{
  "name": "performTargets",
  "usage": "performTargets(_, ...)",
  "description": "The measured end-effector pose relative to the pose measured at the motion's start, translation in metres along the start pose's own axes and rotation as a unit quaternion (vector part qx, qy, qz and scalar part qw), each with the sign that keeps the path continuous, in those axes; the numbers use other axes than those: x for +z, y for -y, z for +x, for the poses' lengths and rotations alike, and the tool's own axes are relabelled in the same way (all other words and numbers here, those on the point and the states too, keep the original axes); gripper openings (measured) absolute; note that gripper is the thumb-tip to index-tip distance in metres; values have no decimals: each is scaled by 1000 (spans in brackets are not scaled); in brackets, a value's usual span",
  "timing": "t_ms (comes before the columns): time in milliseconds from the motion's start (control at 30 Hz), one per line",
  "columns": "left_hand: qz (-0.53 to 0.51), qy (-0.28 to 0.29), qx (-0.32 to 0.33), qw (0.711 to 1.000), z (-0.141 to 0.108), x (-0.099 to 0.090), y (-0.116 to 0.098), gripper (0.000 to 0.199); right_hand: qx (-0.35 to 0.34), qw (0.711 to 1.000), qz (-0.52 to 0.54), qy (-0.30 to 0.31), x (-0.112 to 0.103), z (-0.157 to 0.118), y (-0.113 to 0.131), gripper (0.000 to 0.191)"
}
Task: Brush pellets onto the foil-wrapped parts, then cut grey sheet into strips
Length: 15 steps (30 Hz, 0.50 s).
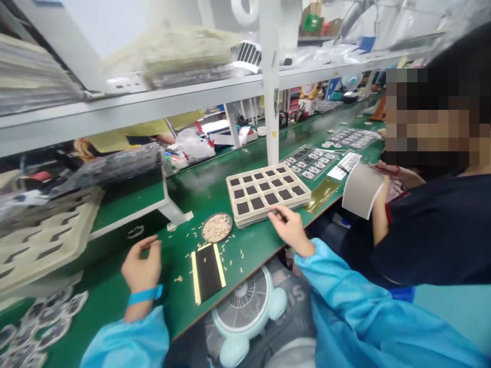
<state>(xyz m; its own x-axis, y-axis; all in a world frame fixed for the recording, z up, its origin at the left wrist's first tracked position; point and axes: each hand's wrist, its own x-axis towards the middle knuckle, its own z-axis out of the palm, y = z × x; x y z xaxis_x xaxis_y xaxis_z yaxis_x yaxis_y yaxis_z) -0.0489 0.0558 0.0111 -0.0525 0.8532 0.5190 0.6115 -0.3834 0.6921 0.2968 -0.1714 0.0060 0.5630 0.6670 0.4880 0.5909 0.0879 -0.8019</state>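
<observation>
My left hand (141,266), thumb and forefinger pinched, is over the green bench left of a black pad (209,271) with pale yellow side strips. Whatever its fingertips hold is too small to tell. My right hand (291,230) is closed in a pinch at the front edge of a cream compartment tray (240,222); something dark shows between its fingers, unclear. Dark rectangular pieces (270,198) sit in the tray's compartments. A round dish of small beige parts (217,227) stands behind the pad, with loose parts scattered around it.
A person (422,225) at the right holds a grey sheet (362,191). Trays of round parts (312,162) lie farther back. A white shelf post (271,117) rises behind the cream tray. More trays (49,245) are at the left. A light-blue fan (245,306) is below the bench edge.
</observation>
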Motion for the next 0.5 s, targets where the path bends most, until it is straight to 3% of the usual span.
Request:
performTargets(100,-56,160,102,980,-30,27,-64,31,26,995,-93,27,-37,27,-23,40)
performTargets(200,-45,275,301,912,-52,62,-124,35,9,990,-119,73,-51,50,-29,27)
performTargets(267,-7,301,362,882,-56,80,-150,46,-9,989,-122,89,-54,62,-27,21)
performTargets(400,20,299,383,874,-29,98,-172,67,-36,991,-109,68,-58,83,-17,21)
performTargets(500,6,286,413,865,10,102,-184,52,-54,994,-85,48,-64,100,-9,20)
